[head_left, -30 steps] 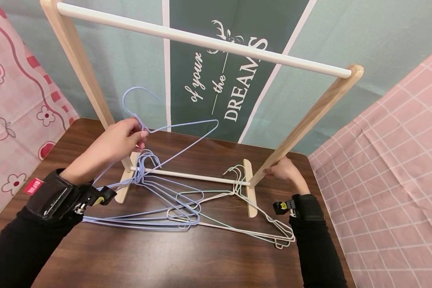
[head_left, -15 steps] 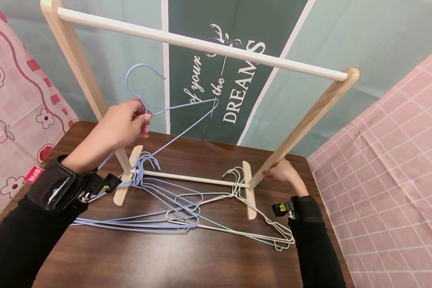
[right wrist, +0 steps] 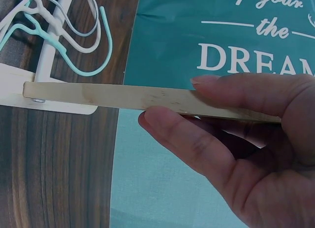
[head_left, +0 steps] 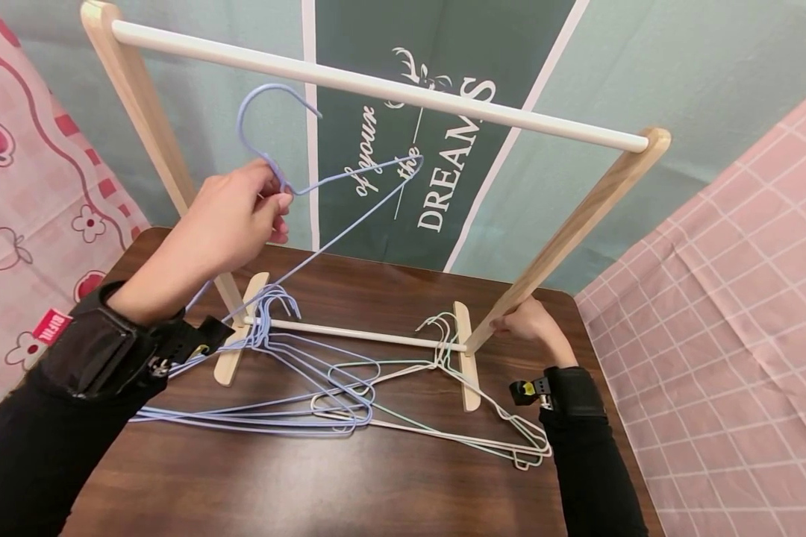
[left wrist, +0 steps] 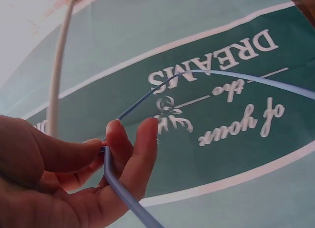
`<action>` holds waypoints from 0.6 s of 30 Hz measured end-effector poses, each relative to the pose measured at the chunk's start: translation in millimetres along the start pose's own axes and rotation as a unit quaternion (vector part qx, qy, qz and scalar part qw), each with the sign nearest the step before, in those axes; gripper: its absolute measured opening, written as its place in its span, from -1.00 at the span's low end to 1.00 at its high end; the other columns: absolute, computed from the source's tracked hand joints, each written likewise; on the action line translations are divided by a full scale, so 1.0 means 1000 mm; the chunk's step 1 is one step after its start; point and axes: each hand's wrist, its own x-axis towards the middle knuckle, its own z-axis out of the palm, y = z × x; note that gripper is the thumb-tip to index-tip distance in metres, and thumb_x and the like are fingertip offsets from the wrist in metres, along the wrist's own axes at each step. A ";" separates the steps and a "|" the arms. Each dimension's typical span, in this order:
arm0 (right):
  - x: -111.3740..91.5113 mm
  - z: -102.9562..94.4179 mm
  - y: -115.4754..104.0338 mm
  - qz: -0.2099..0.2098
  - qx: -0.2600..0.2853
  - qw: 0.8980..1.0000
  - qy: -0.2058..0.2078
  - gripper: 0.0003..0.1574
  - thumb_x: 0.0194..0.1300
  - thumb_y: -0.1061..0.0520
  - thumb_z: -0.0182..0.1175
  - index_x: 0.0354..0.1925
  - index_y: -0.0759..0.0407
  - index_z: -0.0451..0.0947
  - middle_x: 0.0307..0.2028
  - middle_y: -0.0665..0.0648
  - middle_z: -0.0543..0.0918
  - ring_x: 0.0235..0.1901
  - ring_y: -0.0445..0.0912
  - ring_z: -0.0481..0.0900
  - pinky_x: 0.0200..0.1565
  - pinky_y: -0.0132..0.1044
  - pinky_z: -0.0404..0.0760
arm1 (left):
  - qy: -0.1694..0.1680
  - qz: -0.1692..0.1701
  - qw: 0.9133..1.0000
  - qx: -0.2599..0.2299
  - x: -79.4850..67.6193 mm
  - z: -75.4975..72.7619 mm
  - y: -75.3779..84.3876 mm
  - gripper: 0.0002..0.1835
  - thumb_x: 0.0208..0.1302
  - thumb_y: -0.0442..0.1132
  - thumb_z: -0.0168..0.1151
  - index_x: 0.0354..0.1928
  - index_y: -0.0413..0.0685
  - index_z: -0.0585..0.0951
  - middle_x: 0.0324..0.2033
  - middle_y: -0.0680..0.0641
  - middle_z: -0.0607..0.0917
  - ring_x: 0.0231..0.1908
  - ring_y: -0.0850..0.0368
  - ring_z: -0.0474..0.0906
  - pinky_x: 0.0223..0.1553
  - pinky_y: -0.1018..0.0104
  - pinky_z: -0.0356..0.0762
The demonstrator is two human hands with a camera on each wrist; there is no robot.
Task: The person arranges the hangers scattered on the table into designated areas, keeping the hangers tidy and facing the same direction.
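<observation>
With our left hand [head_left: 235, 212] we pinch a blue wire hanger [head_left: 242, 123] at its neck, holding it above the counter [head_left: 275, 485]; in the head view its hook shows just below the white top rail [head_left: 376, 83]. Our right hand [head_left: 530, 321] grips the wooden right post [head_left: 571, 235] near its foot. More blue hangers [head_left: 260, 322] bunch at the lower bar's [head_left: 356, 333] left end, white and green hangers [head_left: 436, 363] at its right.
</observation>
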 end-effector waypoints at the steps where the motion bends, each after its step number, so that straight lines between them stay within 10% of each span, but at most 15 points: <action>1: 0.000 0.000 0.000 -0.001 0.002 1.000 -0.001 -0.60 0.19 0.31 0.16 -0.07 0.57 0.35 -0.17 0.50 0.52 -0.31 0.08 0.64 -0.30 -0.21 0.60 | 0.003 0.006 1.000 0.002 0.000 -0.001 0.002 -0.85 0.35 -0.30 -0.05 -0.31 -0.26 0.44 -0.54 -0.13 0.61 -0.49 0.01 0.63 -0.45 0.27 0.34; 18: 0.001 0.001 0.001 -0.008 0.006 1.000 0.000 -0.61 0.16 0.35 0.16 -0.09 0.60 0.35 -0.18 0.53 0.51 -0.31 0.10 0.65 -0.32 -0.23 0.61 | 0.006 0.004 1.000 -0.003 0.018 -0.011 0.022 -0.84 0.37 -0.30 -0.10 -0.26 -0.28 0.42 -0.42 -0.17 0.61 -0.47 0.05 0.63 -0.31 0.23 0.46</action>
